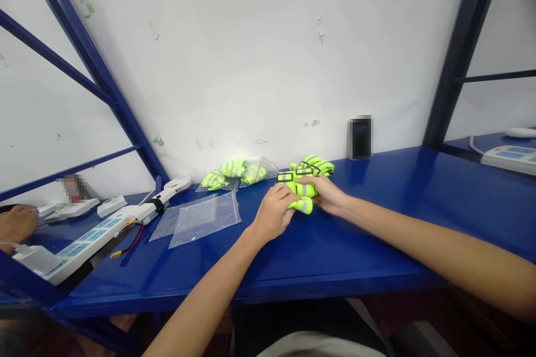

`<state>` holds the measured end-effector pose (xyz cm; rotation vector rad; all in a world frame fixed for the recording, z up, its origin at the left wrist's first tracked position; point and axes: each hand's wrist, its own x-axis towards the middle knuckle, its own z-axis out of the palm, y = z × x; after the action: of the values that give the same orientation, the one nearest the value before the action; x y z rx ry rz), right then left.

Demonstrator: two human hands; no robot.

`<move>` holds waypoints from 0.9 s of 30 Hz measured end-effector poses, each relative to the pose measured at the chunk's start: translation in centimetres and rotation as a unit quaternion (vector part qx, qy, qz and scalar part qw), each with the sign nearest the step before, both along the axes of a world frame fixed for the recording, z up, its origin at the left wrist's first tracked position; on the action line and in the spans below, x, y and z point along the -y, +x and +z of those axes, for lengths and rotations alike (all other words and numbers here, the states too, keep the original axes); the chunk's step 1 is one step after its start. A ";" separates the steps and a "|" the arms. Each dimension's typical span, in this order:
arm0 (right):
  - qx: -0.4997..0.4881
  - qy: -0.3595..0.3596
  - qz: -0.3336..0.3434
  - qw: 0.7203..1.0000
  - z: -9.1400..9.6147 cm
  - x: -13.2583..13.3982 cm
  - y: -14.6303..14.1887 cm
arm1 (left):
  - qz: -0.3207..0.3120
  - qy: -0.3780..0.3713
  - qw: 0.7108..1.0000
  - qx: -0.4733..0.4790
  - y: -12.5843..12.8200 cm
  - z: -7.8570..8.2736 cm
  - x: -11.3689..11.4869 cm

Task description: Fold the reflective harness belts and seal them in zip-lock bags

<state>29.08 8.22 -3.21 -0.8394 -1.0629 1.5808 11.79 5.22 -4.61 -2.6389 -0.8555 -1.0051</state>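
Between my two hands, just above the blue table, is a neon-yellow reflective strap with grey bands and black rectangular pieces, partly bunched. My left hand is closed on its lower left end, fingertips pressed against a loose yellow flap. From the right, my right hand grips the bundle, with its thumb on top and its other fingers partly hidden behind. Right behind the hands lies a folded bundle of the same reflective material; where it parts from the held piece is hard to tell.
Several clear bags with yellow reflective bundles lie by the wall. Flat transparent zip bags rest left of my hands. Further left are a white power strip, a small fan and a red-black cable. Another person's hand shows far left.
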 end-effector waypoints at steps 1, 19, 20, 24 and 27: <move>0.012 0.015 0.002 1.000 0.1 0.1 -0.1 | 0.004 -0.011 1.000 0.009 -0.1 0.1 0.1; 0.060 0.061 0.116 0.990 -1.1 1.0 -0.2 | 0.128 -0.149 0.977 0.086 -0.7 -0.2 0.3; 0.066 0.060 0.114 0.989 -1.2 1.0 -0.3 | 0.131 -0.189 0.969 0.089 -0.8 -0.2 0.2; 0.056 0.055 0.155 0.985 -1.2 1.0 0.1 | 0.110 -0.213 0.967 0.081 -1.4 0.0 -0.2; 0.067 0.105 0.163 0.979 -0.9 1.5 0.5 | 0.095 -0.199 0.972 0.085 -1.6 -0.1 -0.6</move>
<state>29.54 6.73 -4.15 -0.6584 -1.4963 1.6593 10.22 5.86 -4.76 -2.7356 -1.4557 -1.1206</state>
